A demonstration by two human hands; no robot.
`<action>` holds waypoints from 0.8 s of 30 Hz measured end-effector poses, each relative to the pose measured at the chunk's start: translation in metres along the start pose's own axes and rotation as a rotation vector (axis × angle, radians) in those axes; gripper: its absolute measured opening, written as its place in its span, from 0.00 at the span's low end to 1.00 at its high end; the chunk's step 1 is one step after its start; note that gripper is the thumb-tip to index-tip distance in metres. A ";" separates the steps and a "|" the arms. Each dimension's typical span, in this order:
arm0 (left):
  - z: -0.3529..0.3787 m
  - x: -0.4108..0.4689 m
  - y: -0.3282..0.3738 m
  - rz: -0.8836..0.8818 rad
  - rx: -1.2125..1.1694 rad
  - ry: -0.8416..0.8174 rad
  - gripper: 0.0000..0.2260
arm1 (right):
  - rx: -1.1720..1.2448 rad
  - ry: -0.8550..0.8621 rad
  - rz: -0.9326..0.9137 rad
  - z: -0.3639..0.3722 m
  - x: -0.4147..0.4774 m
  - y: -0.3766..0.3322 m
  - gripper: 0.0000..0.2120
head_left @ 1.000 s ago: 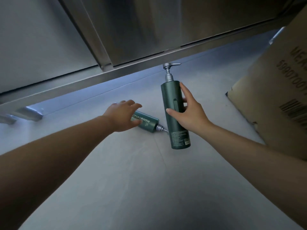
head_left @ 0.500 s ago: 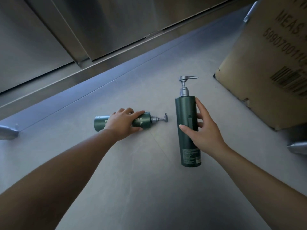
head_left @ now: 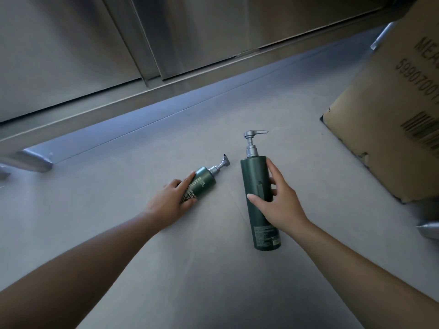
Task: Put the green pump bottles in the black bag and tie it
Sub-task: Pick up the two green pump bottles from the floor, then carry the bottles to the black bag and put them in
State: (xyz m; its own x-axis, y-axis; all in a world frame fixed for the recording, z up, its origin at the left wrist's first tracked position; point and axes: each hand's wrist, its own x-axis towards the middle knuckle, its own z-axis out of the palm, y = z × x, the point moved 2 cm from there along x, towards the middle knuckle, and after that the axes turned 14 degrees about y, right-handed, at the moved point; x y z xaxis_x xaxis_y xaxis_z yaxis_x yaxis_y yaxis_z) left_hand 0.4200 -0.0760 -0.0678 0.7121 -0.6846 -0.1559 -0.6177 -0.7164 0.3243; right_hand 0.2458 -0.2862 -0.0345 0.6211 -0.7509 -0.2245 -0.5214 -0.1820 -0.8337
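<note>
1. While your right hand [head_left: 276, 201] wraps the tall green pump bottle [head_left: 259, 200] at mid-body, thumb across the front and fingers behind, your grip looks closed on it; the bottle stands roughly upright with its pump head pointing to three o'clock.
2. Your left hand [head_left: 172, 200] lies over the lower half of the short green pump bottle [head_left: 200, 185], fingers curled along its side. That bottle lies on the floor [head_left: 118, 210] with its nozzle aimed at about one o'clock, so the grasp seems to be forming; I cannot tell whether the fingers have fully clamped.
3. The two hands are well apart, one per bottle. This probably lets you carry both in a single trip to the bag.
4. Count: two green pump bottles, just beside each other near the centre of your view, the short one at nine o'clock of the tall one.
5. No black bag is in view, so you must find it before loading and tying.
6. One cardboard box [head_left: 392, 115] sits at two o'clock from the tall bottle, well clear of it.
7. Metal cabinet panels [head_left: 213, 32] run across at twelve o'clock, with two metal feet visible, one at each edge.
</note>
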 end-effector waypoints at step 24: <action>-0.635 -0.227 0.242 -0.411 -0.425 0.238 0.27 | 0.041 -0.166 -0.097 -0.300 -0.217 -0.542 0.42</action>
State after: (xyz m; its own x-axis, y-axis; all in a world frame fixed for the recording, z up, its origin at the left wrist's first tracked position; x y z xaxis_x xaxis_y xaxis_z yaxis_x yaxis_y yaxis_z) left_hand 0.3206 -0.0084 0.6383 0.9476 -0.2818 -0.1503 -0.1273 -0.7649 0.6314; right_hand 0.2178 -0.2152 0.6170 0.7570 -0.6155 -0.2195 -0.4321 -0.2196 -0.8747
